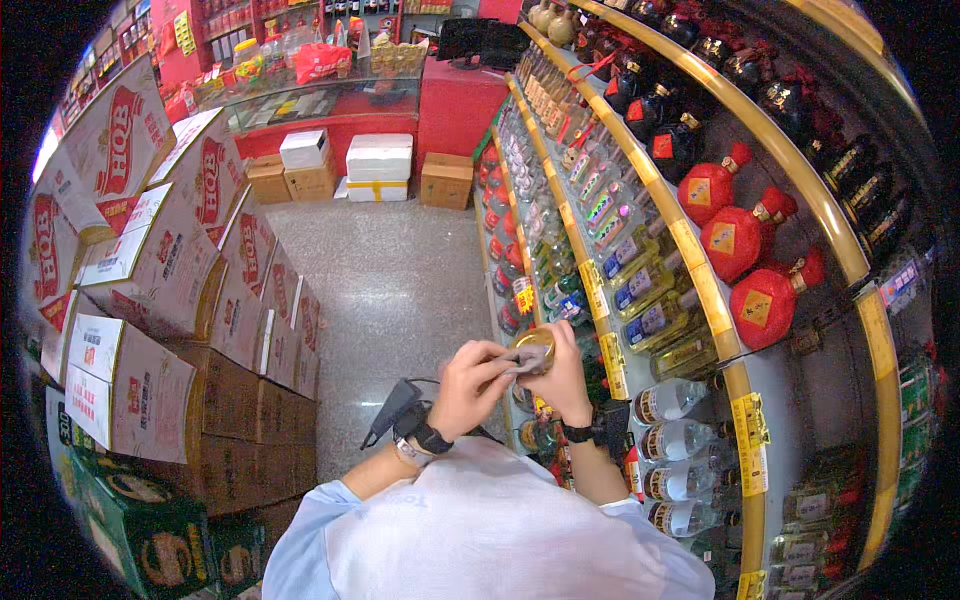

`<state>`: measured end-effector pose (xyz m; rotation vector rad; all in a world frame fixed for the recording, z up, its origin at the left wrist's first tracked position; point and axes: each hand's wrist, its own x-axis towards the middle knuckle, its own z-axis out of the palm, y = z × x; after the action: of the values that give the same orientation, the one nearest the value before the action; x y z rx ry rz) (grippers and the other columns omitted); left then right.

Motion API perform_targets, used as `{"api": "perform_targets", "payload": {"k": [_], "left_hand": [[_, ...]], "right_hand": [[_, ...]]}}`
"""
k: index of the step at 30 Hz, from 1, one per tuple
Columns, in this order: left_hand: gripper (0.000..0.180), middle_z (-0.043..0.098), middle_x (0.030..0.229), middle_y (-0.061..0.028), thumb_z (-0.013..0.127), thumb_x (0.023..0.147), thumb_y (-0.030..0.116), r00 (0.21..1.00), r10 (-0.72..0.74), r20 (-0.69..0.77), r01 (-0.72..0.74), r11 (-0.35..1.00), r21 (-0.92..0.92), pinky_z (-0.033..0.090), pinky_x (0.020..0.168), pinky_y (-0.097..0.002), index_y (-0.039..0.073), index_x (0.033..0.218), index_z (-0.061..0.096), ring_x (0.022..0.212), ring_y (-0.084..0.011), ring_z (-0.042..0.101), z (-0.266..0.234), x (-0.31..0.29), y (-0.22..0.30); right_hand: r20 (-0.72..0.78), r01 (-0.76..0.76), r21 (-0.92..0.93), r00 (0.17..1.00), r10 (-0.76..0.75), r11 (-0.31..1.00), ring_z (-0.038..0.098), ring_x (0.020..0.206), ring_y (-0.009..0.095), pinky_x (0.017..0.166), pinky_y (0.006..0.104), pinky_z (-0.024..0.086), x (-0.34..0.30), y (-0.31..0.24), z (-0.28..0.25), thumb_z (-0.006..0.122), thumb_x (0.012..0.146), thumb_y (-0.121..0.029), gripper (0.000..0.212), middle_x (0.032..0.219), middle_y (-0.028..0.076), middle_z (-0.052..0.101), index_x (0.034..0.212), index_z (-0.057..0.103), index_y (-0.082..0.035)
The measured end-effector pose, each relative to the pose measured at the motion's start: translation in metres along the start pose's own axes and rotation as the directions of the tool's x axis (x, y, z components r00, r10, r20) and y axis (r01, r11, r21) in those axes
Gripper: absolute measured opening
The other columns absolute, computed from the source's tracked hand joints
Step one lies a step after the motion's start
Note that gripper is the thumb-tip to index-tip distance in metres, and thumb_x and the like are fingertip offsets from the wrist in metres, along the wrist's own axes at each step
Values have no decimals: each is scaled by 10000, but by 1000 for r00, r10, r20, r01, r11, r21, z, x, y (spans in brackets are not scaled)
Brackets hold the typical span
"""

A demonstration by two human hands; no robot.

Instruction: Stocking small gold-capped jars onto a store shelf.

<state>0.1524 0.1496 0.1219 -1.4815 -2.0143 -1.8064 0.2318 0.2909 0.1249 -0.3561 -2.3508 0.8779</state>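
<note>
In front of my chest, my right hand (562, 378) is wrapped around a round container with a gold-coloured top (534, 341). Its lower body is hidden by my fingers, so its exact kind does not show. My left hand (468, 386) pinches a grey cloth (521, 359), which lies against the near side of the container. Both hands are close together, beside the lower shelf on my right. Dark bands circle both wrists.
Shelves on the right hold clear bottles (670, 400), red gourd-shaped bottles (764, 306) and dark bottles, behind yellow shelf edges (690, 250). Stacked cartons (150, 270) line the left. A grey floor aisle (365, 270) leads to a glass counter (320, 103) with boxes (380, 158) before it.
</note>
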Motion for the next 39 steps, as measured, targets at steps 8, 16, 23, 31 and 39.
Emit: {"api": "perform_targets", "payload": {"k": [8,16,23,31,39], "left_hand": [[142,549,900,-124,590,737,78,999,2,35,-2,1000,-1,418,762,-356,14,863,609,857,-283,524,4,8,-5],[139,546,860,-103,587,727,58,999,40,6,-40,999,-20,415,723,-340,10,857,605,824,-273,511,4,7,-10],[127,543,877,-107,584,720,50,997,5,-78,-6,1000,-11,402,749,-360,8,839,593,840,-285,503,13,4,-14],[135,536,895,-108,581,728,47,998,45,43,-43,998,-45,413,739,-342,11,858,592,842,-281,503,7,12,-7],[103,567,869,-122,576,740,69,988,-138,-68,132,987,-88,432,736,-323,5,809,618,827,-252,548,-5,12,-26]], "right_hand": [[166,-32,-18,985,34,999,493,915,320,777,377,427,-5,-7,-1,735,506,-196,571,958,137,452,971,465,-5],[139,32,27,990,-35,999,506,856,295,727,341,424,-1,-6,1,691,481,-114,520,917,129,451,946,487,-1],[210,-9,86,978,-9,996,507,878,290,764,356,433,-6,-11,9,741,529,-225,501,950,115,494,960,547,-59],[165,-54,189,986,23,980,494,846,267,753,319,402,-4,-2,-4,678,485,-108,487,886,110,461,925,498,-4],[128,-55,148,991,36,987,508,903,301,791,337,422,-1,3,-18,695,460,-143,590,952,130,468,987,468,-5]]}}
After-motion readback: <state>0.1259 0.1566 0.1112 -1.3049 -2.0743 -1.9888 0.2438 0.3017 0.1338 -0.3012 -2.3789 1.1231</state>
